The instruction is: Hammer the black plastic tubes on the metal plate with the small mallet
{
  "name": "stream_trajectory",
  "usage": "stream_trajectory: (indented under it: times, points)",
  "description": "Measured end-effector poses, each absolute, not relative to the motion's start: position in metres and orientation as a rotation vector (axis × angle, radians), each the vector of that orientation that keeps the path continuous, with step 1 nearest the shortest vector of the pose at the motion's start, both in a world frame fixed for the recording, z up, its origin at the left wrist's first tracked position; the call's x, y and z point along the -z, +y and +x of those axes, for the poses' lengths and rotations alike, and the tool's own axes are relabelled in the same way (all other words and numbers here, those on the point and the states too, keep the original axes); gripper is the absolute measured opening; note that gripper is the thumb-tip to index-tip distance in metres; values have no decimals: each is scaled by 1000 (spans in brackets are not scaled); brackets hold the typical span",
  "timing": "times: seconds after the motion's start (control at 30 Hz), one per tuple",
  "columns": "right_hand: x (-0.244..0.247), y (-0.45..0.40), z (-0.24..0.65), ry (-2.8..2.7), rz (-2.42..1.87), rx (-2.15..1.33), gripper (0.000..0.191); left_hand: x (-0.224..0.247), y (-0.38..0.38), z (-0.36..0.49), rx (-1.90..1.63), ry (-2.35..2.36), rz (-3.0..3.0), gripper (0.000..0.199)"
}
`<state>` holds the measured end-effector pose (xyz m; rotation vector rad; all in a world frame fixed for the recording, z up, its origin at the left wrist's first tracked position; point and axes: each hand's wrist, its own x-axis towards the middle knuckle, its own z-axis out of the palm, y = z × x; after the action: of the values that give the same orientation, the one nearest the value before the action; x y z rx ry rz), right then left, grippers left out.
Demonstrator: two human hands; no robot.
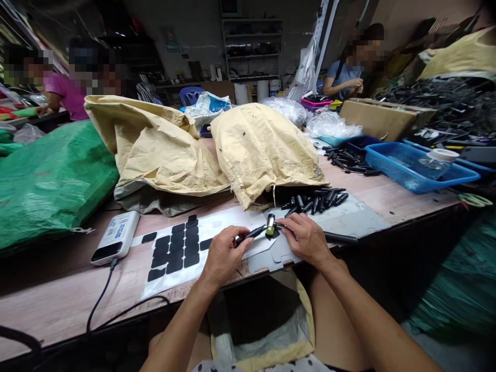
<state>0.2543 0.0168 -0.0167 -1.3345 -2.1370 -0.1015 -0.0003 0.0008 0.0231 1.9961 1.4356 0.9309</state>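
My left hand (225, 254) is closed round a slim black tube (251, 234), its far end pointing to the right. Beside that end is a small shiny cylinder (270, 226) with a yellowish lower part; I cannot tell whether it is attached or standing alone. My right hand (304, 238) is closed, fingertips pinched at a thin dark piece (279, 226) that the fingers mostly cover. Both hands are over a grey board (364, 216) at the table's front edge. Behind them lies a heap of black tubes (320, 200). Another long black tube (341, 237) rests by my right wrist.
Left of my hands lies a white sheet with several black rounded patches (177, 243), and a white power bank (116, 237) with a cable. Large beige sacks (267, 150) stand behind. At right are a blue basket (418, 165) and scissors (475, 200). An open sack (304, 315) hangs below.
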Motion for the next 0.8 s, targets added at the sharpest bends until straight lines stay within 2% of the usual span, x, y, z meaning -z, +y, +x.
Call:
stream_trajectory:
  times: [0.17, 0.53, 0.8]
  points:
    - [18, 17, 255, -2131, -1330, 116, 27, 0, -5, -1, -889, 1414, 2057, 14]
    - [5, 25, 263, -2053, -1349, 114, 25, 1, -4, -4, -896, 1329, 2044, 17]
    - [-32, -5, 236, -1954, -1046, -349, 25, 3, -1, -4, -876, 1368, 1953, 20]
